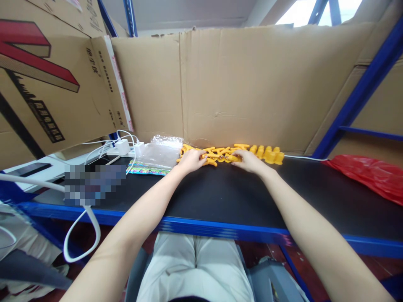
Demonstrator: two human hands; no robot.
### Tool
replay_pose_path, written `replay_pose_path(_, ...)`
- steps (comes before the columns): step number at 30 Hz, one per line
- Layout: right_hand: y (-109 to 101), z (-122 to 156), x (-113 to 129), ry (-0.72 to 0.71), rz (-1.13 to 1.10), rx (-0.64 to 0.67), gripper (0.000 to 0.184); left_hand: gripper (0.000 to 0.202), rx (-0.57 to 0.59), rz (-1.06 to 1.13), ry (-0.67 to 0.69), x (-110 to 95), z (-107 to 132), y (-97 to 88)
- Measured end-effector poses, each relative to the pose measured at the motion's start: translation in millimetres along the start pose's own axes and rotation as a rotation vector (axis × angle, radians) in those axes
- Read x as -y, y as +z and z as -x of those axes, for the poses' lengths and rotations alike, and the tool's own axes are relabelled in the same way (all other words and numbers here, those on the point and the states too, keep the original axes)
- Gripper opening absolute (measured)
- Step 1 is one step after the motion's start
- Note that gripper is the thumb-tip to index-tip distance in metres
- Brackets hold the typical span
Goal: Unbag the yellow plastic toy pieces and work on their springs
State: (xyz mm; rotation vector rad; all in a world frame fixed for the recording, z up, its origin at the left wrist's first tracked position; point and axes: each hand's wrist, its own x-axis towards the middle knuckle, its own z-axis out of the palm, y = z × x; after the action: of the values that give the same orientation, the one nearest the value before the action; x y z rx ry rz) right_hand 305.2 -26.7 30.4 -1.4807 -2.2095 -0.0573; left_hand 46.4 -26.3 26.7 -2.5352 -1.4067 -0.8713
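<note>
A row of yellow plastic pieces, several of them branched or curved, lies along the back of the black tabletop. At its left part, my left hand has its fingers curled against the yellow pieces, thumb toward the middle. My right hand closes thumb and fingers about a yellow plastic piece in the same row. Just right of that hand, several yellow cup-like pieces stand close together. Small details between the two hands are too fine to make out.
Left of the row lie a clear plastic bag and a colourful packet. White chargers with loose cables sit farther left. A red plastic bag lies at right. Cardboard walls the back; a blue rail edges the front.
</note>
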Motion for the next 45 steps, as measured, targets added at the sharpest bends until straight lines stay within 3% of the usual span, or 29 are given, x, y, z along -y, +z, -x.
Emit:
replay_pose_path(7, 5.8, -0.4, 11.0, -0.215, -0.042, -0.067, 0.031, 0.043, 0.043, 0.085, -0.020, -7.2, 2.7, -4.0)
replay_pose_path(11, 4.5, 0.1, 10.6, -0.230, -0.023, -0.073, 0.032, 0.045, 0.108, 0.149, -0.016, -4.2, 1.3, -1.4)
replay_pose_path(18, 2.9, 1.3, 13.4, -0.225, -0.026, -0.056, 0.032, 0.052, 0.215, 0.061, 0.002, 0.7, 2.0, 0.2)
replay_pose_path(29, 11.2, 2.8, 22.3, -0.274, -0.156, -0.022, 0.035, 0.029, 0.051, -0.027, -0.086, -0.1, -1.0, -0.2)
replay_pose_path(35, 14.9, 1.7, 20.0, -0.163, -0.324, -0.036, 0.051, 0.026, 0.028, -0.016, -0.130, 1.7, -1.4, 4.0)
replay_pose_path(39, 11.4, 0.5, 12.7, -0.032, -0.556, 0.070, 0.067, 0.027, 0.035, -0.040, -0.136, 3.1, -0.9, 4.4)
replay_pose_path(45, 2.6, 1.1, 14.7, 0.083, -0.840, 0.121, 0.039, 0.029, 0.017, -0.045, -0.153, 4.5, 0.5, 4.1)
